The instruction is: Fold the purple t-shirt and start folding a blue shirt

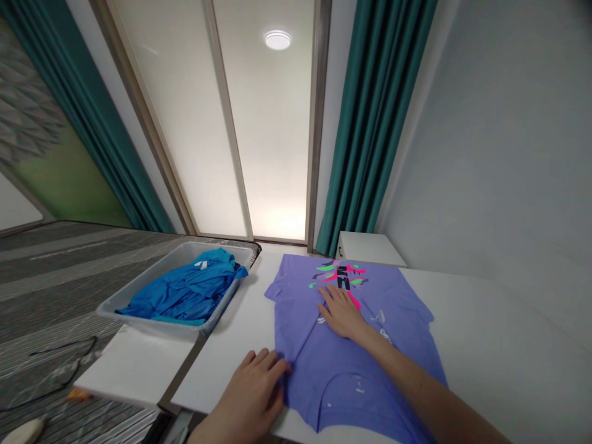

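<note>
A purple T-shirt (303, 327) with a pink, green and black print lies spread on a white table (490, 351), sleeves out to both sides. My right hand (340, 311) rests flat on its middle, just below the print, with the fingers slightly apart. My left hand (247, 394) sits at the near left edge of the shirt, its fingertips curled over the fabric. Whether those fingers pinch the cloth is hidden. A curved crease or seam crosses the shirt's near part.
A grey plastic tray (152, 274) holding a crumpled blue garment (185, 293) stands left of the shirt. A striped grey floor (55, 290) lies beyond the table's left edge, with a thin dark cable (60, 370) on it. A white cabinet (370, 248) and teal curtains (374, 123) stand behind.
</note>
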`<act>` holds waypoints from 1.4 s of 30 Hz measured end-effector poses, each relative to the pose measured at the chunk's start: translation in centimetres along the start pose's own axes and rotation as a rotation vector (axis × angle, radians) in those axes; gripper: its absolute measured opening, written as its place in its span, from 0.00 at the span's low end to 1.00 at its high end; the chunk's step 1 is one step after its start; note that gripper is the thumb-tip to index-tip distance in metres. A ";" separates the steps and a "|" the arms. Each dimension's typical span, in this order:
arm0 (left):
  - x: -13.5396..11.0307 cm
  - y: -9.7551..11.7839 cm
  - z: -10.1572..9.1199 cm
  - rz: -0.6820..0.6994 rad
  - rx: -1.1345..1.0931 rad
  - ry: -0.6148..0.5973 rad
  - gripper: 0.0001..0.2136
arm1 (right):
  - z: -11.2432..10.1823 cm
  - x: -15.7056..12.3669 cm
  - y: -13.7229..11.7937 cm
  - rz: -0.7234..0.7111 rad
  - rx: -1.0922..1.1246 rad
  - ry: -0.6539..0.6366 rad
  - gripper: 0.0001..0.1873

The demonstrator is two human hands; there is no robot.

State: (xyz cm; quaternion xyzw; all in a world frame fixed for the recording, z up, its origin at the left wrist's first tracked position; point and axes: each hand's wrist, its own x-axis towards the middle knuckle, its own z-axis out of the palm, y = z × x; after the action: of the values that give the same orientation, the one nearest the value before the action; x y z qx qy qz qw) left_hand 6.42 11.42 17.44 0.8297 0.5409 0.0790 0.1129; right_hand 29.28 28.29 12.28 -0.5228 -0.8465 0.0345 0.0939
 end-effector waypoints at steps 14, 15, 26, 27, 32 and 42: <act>2.9 -0.2 1.9 0.337 0.022 0.052 0.35 | -2.0 -6.0 1.9 -0.060 0.035 -0.030 0.29; 2.7 -0.5 2.1 0.341 0.023 0.032 0.36 | -2.1 -6.9 1.9 -0.055 0.040 -0.036 0.29; 2.5 -1.7 1.0 0.383 0.012 -0.053 0.42 | -2.5 -9.6 1.1 -0.012 0.053 -0.074 0.30; 2.6 -1.9 0.9 0.384 0.017 -0.045 0.40 | -2.5 -9.4 1.3 -0.019 0.069 -0.079 0.30; 3.2 -3.5 1.5 0.313 0.069 0.129 0.30 | -2.5 -8.1 3.0 -0.062 0.166 -0.031 0.28; 2.7 -4.7 2.3 0.273 0.202 0.173 0.33 | -2.6 -1.5 1.6 -0.051 0.155 0.125 0.16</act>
State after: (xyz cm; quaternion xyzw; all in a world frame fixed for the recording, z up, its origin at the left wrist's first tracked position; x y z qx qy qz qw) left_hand 3.97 15.49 13.96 0.8927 0.4361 0.1097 -0.0297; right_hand 31.83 27.60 14.40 -0.4936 -0.8468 0.0648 0.1873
